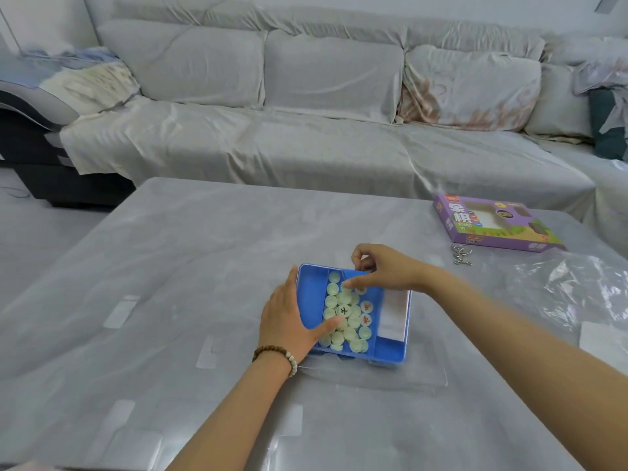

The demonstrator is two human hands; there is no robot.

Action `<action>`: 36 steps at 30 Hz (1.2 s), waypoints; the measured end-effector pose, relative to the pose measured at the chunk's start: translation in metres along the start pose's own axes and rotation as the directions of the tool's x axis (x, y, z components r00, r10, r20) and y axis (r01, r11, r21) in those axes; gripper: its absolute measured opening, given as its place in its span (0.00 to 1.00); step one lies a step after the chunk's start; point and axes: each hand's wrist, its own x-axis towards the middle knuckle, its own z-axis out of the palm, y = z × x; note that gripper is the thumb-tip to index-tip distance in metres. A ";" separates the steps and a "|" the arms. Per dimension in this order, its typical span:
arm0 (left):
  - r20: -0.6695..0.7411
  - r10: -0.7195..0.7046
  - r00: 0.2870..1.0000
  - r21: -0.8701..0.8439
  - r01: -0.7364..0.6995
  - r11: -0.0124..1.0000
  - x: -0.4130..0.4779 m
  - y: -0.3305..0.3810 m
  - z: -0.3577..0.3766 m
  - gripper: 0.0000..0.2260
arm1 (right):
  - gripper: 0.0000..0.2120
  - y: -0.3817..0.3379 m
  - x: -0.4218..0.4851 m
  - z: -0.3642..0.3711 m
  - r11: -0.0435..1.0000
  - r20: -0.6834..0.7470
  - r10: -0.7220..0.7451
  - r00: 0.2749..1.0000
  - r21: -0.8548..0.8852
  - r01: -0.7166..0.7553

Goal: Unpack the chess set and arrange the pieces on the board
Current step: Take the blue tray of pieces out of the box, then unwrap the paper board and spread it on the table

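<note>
A blue plastic tray (388, 352) sits mid-table. Its middle compartment holds several round pale-green chess pieces (350, 331); one shows a black character and a few show red ones. A folded white sheet (394, 317) lies in the right compartment. My left hand (283, 322) lies flat against the tray's left wall, with its thumb across the pieces. My right hand (384, 271) is at the tray's far rim, fingers curled over the edge and thumb stretched inside onto the pieces. No board is laid out.
The purple chess-set box (492, 222) lies at the far right of the table, with a small metal ring puzzle (460, 254) beside it. Crumpled clear plastic (571, 287) and a white paper (605, 338) lie at the right. A covered sofa (306, 130) stands behind the table.
</note>
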 end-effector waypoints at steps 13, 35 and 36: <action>0.015 -0.311 0.950 -0.748 0.216 0.627 0.061 -0.007 -0.059 0.28 | 0.18 -0.044 0.042 0.035 0.511 -0.256 0.374 0.891 0.859 0.032; -0.026 -0.339 0.940 0.198 0.337 0.920 0.097 -0.135 -0.108 0.29 | 0.20 -0.051 0.120 0.114 0.953 -0.253 -0.016 0.967 -0.296 -0.062; -0.056 -0.319 0.946 0.235 0.323 0.917 0.096 -0.130 -0.109 0.29 | 0.19 -0.047 0.115 0.108 0.982 -0.293 -0.035 0.956 -0.189 -0.021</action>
